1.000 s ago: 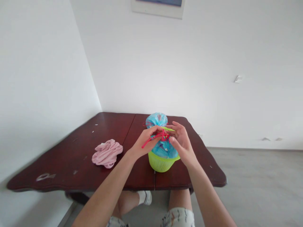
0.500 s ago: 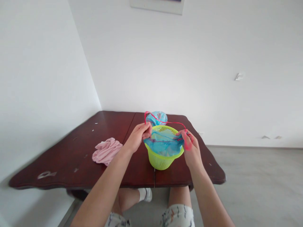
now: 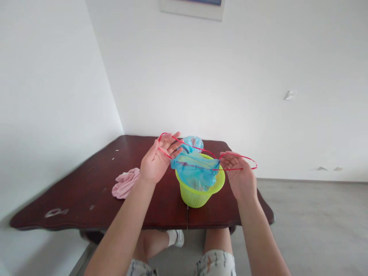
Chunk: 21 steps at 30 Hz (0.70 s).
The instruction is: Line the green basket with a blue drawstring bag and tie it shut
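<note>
A thin blue plastic drawstring bag (image 3: pixel 197 176) lies bunched in the mouth of a yellow-green mesh basket (image 3: pixel 195 199). Its red drawstring (image 3: pixel 250 157) stretches out to both sides as loops. My left hand (image 3: pixel 158 159) is open with spread fingers, and the left loop runs round them, left of the basket. Through the right loop passes my right hand (image 3: pixel 237 168), open with its fingers stretched toward the bag, just off the basket's right rim. Neither hand grips the basket.
The basket stands near the front edge of a dark red-brown wooden table (image 3: pixel 100 195). A crumpled pink cloth (image 3: pixel 125 183) lies left of my left forearm. Behind the basket sits another blue plastic bag (image 3: pixel 194 142). White walls stand behind and at left.
Both hands have let go of the bag's edge and spread apart, fingers opening inside the red loops. The drawstring is pulled out wider on each side. The basket stays in place.
</note>
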{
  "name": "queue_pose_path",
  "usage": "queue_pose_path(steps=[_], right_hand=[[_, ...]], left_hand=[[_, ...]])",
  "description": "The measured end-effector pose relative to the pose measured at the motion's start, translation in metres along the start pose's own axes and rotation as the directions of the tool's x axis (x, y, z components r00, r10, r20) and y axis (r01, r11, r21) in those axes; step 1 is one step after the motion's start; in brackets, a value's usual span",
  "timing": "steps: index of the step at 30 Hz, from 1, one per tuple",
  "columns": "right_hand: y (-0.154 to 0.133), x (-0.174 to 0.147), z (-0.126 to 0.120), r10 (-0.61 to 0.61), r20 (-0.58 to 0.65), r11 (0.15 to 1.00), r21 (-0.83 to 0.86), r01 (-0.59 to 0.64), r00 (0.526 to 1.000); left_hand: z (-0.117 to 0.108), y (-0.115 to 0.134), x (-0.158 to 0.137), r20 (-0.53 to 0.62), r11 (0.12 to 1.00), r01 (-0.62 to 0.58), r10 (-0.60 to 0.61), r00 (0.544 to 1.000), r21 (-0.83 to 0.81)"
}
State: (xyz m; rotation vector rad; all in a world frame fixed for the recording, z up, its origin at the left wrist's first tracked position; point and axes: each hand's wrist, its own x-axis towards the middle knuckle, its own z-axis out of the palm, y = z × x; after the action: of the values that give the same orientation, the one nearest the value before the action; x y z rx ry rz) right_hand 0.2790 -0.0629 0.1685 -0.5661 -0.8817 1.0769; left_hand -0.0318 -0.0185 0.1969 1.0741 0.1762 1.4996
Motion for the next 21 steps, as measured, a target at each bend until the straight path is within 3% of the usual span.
queue_pose_path(steps=[5, 11, 17, 21], right_hand=[[-0.021, -0.004, -0.012, 0.057, 0.074, 0.988, 0.14, -0.067, 0.996], [-0.022, -0.006, -0.021, 0.193, 0.111, 0.954, 0.213, -0.213, 0.975], [-0.027, -0.011, -0.024, 0.257, 0.117, 0.949, 0.155, -0.273, 0.959], [-0.029, -0.016, -0.029, 0.373, 0.228, 0.911, 0.097, -0.402, 0.9]], left_hand=[[-0.006, 0.01, -0.003, -0.029, 0.99, -0.139, 0.139, 0.99, 0.004], [-0.016, 0.006, 0.001, -0.084, 0.977, -0.211, 0.211, 0.974, 0.006], [-0.014, -0.012, 0.003, -0.288, 0.914, -0.287, 0.368, 0.884, 0.288], [-0.012, -0.023, 0.001, -0.351, 0.907, -0.27, 0.38, 0.856, 0.324]])
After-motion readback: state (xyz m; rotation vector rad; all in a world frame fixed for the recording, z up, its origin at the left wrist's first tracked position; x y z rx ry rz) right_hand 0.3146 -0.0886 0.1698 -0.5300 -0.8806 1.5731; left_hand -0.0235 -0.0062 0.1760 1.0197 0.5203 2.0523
